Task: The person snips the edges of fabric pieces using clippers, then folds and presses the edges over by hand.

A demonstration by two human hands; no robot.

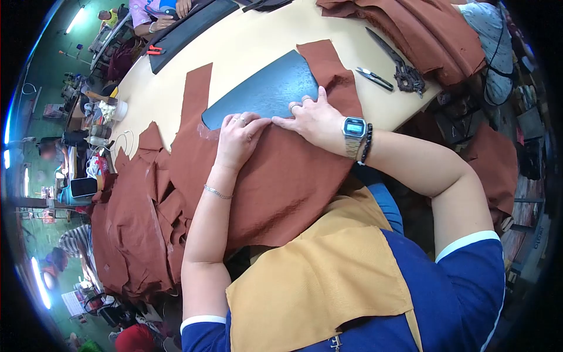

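A dark, shiny curved panel (267, 88) lies on a large reddish-brown sheet of leather (275, 182), which hangs over the table's near edge towards my lap. My left hand (237, 138) is at the panel's lower edge, thumb and fingers pressed together; whatever is between them is hidden. My right hand (316, 120), with a watch on its wrist, lies over the panel's lower right edge with its fingers spread. Its thumb points towards my left fingertips. To the right on the table lie thread snips (375, 79) and large dark shears (392, 56) with wrapped handles.
More brown leather is piled at left (132, 229) and on the table's far right (410, 35). Red-handled cutters (155, 50) rest on a dark strip (190, 35) at the far side, near another person's hand (161, 23). A white tub (117, 110) stands at left.
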